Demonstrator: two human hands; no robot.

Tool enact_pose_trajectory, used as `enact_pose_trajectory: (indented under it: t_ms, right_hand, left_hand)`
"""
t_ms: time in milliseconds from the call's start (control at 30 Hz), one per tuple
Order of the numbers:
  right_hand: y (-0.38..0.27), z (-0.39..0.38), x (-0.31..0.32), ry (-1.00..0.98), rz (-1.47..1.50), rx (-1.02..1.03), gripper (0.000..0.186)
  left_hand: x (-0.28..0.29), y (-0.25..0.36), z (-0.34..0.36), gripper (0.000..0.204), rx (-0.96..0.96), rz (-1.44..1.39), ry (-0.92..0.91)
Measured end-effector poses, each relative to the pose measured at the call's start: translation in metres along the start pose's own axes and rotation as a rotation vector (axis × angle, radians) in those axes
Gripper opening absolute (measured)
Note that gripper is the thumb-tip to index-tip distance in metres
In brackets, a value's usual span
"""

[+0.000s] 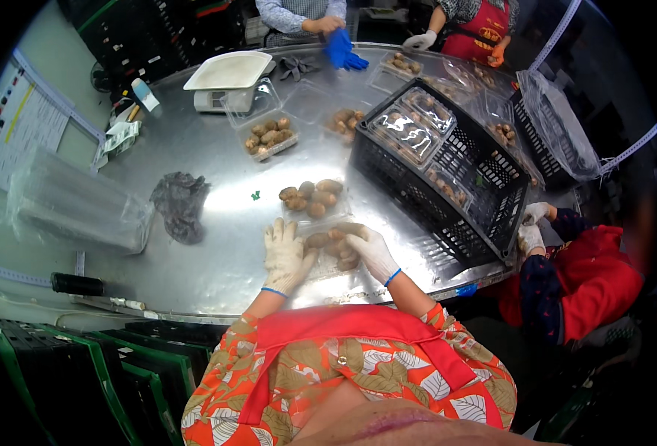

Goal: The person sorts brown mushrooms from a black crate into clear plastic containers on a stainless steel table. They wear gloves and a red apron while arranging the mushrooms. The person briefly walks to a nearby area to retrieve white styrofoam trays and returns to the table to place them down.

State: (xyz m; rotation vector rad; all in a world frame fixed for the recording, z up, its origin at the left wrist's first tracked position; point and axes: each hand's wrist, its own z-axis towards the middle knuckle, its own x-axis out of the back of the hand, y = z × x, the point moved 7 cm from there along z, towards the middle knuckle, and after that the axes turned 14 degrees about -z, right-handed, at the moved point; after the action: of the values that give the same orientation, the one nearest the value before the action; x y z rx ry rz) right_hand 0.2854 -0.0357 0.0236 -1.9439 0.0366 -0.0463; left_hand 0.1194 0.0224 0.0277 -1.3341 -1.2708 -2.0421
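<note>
Root veg (pixel 347 262) btwn L hand (pixel 286 256), fingers spread, & R hand (pixel 373 254), curled, can't tell grip; nr tabletop (pixel 220 279) front edge.

gloved fingers (pixel 278 232) flank brown produce (pixel 347 262)

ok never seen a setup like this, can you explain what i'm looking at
There is no machine: these are a person's left hand and right hand, in whitish gloves. The single picture comes from a wide camera on that person's head, looking down, which bends straight edges. The hands are on either side of a clear plastic tray of brown, rounded produce; whether they grip it is hard to tell. On the metal table are also a white scale, a crumpled dark bag and a black crate of clear boxes.
</note>
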Motion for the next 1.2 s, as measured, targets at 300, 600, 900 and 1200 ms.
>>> enact_pose_trajectory:
  t_ms: [300,600,900,1200]
  right_hand:
    - [0.023,0.010,-0.001,-0.062,-0.030,-0.018,0.037]
    - [-0.024,0.001,0.022,0.062,-0.054,0.133,0.046]
    - [-0.148,0.066,0.070,0.191,0.181,0.454,0.048]
    - [-0.003,0.003,0.003,0.030,0.063,0.132,0.043]
  left_hand:
    - [0.005,0.000,-0.006,0.036,-0.074,-0.110,0.078]
    - [0.019,0.039,-0.004,0.029,-0.117,-0.451,-0.276]
    - [0.013,0.045,0.002,0.038,-0.105,-0.275,-0.417]
    - [-0.019,0.019,-0.001,0.035,-0.013,-0.021,-0.428]
